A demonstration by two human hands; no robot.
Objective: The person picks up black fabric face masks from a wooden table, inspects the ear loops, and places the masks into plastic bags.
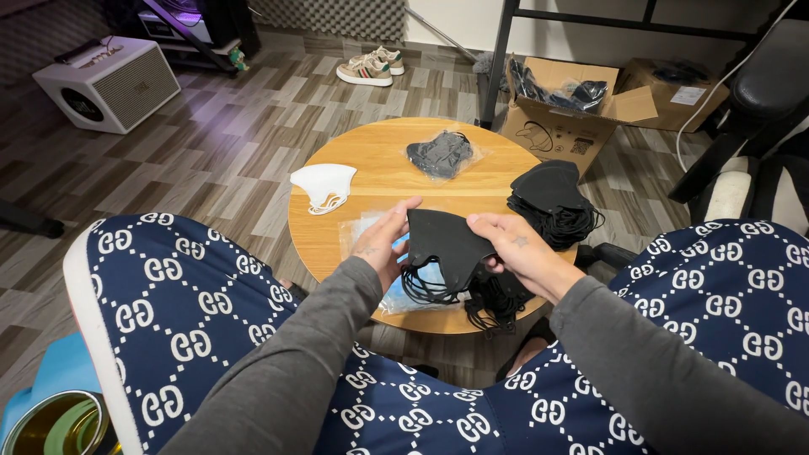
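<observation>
Both hands hold a small stack of black face masks (445, 244) above the near edge of a round wooden table (383, 181). My left hand (383, 243) grips the stack's left side, my right hand (516, 248) its right side, and black ear loops dangle beneath. Under the hands lie a clear plastic bag (358, 229) and something light blue. A pile of black masks (552, 200) sits at the table's right edge. A clear bag of dark grey masks (442, 154) lies at the far side. A white mask (324, 185) rests on the left edge.
My knees in dark blue patterned trousers (185, 312) flank the table. Open cardboard boxes (560, 109) stand behind it by a black metal frame. A white speaker (109, 82) and a pair of sneakers (371, 67) are on the wood floor. A black chair (758, 143) is at right.
</observation>
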